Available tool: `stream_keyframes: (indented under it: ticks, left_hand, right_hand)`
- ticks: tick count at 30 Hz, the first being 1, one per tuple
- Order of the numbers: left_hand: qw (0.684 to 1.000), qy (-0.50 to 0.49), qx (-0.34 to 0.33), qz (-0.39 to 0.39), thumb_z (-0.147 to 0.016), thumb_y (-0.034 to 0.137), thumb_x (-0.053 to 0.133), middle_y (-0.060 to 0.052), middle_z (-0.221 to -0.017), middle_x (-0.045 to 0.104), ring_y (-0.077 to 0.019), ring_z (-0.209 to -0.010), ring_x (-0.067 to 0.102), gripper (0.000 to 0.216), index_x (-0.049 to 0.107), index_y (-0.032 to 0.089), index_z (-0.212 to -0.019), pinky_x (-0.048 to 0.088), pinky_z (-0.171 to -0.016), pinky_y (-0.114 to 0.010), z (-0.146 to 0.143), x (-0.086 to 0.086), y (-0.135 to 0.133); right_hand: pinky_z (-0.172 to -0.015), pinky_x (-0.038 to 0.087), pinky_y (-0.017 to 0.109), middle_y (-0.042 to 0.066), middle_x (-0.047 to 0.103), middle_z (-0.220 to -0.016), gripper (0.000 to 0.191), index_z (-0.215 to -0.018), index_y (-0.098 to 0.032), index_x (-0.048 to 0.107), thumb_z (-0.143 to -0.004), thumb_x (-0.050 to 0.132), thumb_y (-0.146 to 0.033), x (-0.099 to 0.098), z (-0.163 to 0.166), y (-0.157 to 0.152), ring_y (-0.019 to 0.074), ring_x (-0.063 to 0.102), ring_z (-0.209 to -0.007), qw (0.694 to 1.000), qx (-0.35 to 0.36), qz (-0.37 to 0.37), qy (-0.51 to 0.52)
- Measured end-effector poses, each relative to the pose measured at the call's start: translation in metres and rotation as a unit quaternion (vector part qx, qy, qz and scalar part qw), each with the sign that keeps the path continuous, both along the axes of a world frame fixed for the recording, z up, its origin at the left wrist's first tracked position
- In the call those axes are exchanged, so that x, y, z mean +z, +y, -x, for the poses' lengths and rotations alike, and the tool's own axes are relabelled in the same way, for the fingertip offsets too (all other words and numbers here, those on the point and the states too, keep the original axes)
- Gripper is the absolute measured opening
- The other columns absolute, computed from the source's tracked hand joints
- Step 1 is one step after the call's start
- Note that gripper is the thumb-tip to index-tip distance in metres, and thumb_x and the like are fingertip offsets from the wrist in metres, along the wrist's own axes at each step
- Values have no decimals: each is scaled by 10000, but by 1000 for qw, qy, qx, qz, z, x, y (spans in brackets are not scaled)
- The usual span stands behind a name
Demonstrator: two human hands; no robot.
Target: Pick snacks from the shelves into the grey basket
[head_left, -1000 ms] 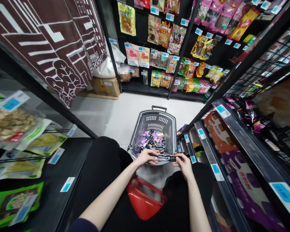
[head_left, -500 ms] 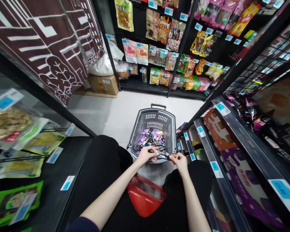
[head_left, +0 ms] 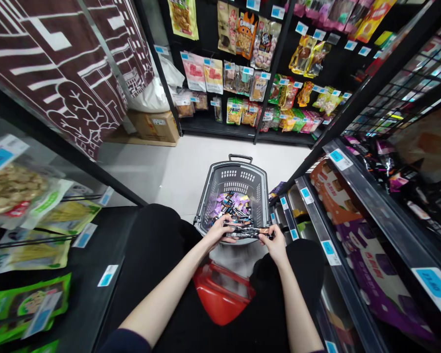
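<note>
Over the near rim of a grey shopping basket [head_left: 202,198], my left hand [head_left: 222,230] and my right hand [head_left: 273,241] stretch a narrow black snack packet [head_left: 248,230] between them. The left fingers are closed around its left part, and the right fingers pinch its brownish right end. Whether it is one packet or a few together, I cannot tell. Inside the basket lies a heap of small purple and black wrapped packets [head_left: 232,203], partly hidden by my left hand. The basket stands on the floor between my knees.
Below my hands, between my legs, is a red plastic stool or handle [head_left: 222,306]. Shelves of snack bags [head_left: 40,299] flank me on the left, and a tiered shelf [head_left: 338,240] on the right. Hanging bags [head_left: 264,44] and a cardboard box [head_left: 154,128] are ahead.
The packet has become more level and stretched between my hands. My right hand has shifted slightly right and my left hand has moved a little up and left. The view has tilted slightly.
</note>
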State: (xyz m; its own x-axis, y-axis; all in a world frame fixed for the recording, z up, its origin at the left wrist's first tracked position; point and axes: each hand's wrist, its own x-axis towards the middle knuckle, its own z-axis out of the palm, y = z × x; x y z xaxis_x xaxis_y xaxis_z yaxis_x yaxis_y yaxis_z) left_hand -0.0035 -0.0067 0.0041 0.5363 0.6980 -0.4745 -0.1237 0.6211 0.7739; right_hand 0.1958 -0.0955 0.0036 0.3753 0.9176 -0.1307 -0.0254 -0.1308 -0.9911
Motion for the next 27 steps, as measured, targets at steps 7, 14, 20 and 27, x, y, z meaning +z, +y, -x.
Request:
stream_keyframes:
  ticks: [7, 14, 20, 27]
  left_hand:
    - [999, -18, -38, 30, -481, 77, 759, -41, -926, 653, -206, -630, 687, 549, 402, 197, -880, 576, -614, -351, 4, 2, 0]
    - [991, -84, -101, 24, -566, 115, 766, -64, -969, 646, -238, -763, 693, 527, 474, 175, -1001, 559, -730, -354, 9, 12, 1]
    - [976, -179, -108, 59, -644, 123, 718, -123, -1090, 627, -290, -951, 649, 533, 468, 158, -1112, 492, -871, -398, 11, 11, 0]
    - [976, -209, -45, 27, -660, 207, 726, -132, -1114, 637, -290, -1036, 609, 484, 546, 120, -1101, 393, -1010, -414, 3, 8, -5]
  right_hand:
    - [-448, 482, 259, -27, 629, -734, 399, -695, -235, 361, -622, 726, -376, 3, -4, -2, 132, 598, -484, 999, -11, 6, 34]
    - [-471, 519, 296, -8, 644, -828, 323, -760, -235, 469, -637, 704, -418, 8, -15, -3, 137, 609, -477, 992, -19, -1, 127]
    - [-527, 548, 306, 25, 678, -852, 276, -833, -217, 563, -644, 710, -354, 13, -24, -6, 159, 649, -573, 979, -30, -10, 203]
    - [-736, 575, 362, 62, 714, -888, 224, -845, -187, 651, -642, 705, -263, 10, -29, -4, 186, 677, -698, 958, -49, -12, 282]
